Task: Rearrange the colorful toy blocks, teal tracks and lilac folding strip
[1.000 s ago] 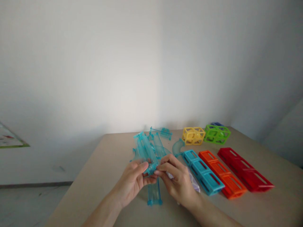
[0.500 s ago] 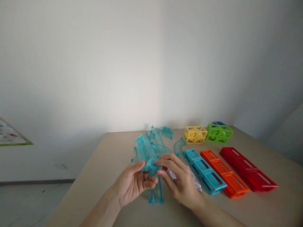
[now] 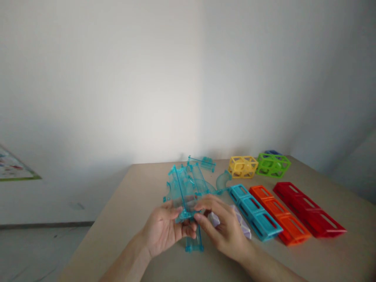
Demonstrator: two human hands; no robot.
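Note:
Between both hands is a clear teal plastic track piece (image 3: pixel 181 192), a long trough with its near end raised toward me. My left hand (image 3: pixel 166 223) grips that near end from the left, thumb on top and fingers curled beneath. From the right, my right hand (image 3: pixel 219 223) pinches the same end between thumb and fingers. Below the hands, another teal track piece (image 3: pixel 194 243) lies on the table, partly covered by them. More teal track pieces (image 3: pixel 197 178) are heaped just beyond, and a curved teal piece (image 3: pixel 223 180) lies to their right.
On the table (image 3: pixel 123 211), light blue (image 3: pixel 255 211), orange (image 3: pixel 280 215) and red (image 3: pixel 308 209) stacks of frames lie at right. Yellow (image 3: pixel 243 167) and green (image 3: pixel 272 165) frame blocks stand behind, near the wall. A white-purple patterned thing (image 3: pixel 242 223) lies beside my right hand.
The held teal piece has tilted, so its long trough now shows stretching away from me; before, mainly its end showed. Both hands stay nearly in place, still gripping it.

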